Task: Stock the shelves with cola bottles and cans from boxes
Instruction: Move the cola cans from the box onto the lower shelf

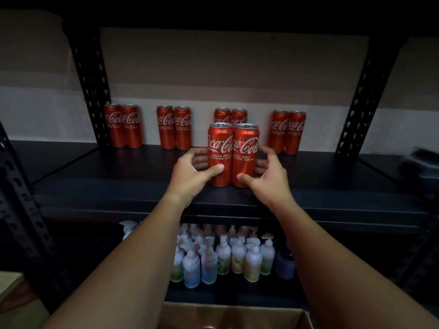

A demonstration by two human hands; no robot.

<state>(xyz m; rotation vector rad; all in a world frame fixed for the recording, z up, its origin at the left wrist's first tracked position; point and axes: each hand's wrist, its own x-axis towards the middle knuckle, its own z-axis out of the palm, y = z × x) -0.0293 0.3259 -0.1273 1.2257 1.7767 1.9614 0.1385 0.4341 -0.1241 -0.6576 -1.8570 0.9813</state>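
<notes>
Your left hand (190, 170) curls around the left front can (220, 154) and your right hand (267, 173) around the right front can (245, 155); both cans stand upright, touching, between your palms on the shelf (118, 186), in front of the back-row cans (231, 115).

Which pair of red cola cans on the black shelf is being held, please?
The front pair of red cola cans, gripped by the left hand and right hand; the four back pairs stand untouched.
</notes>
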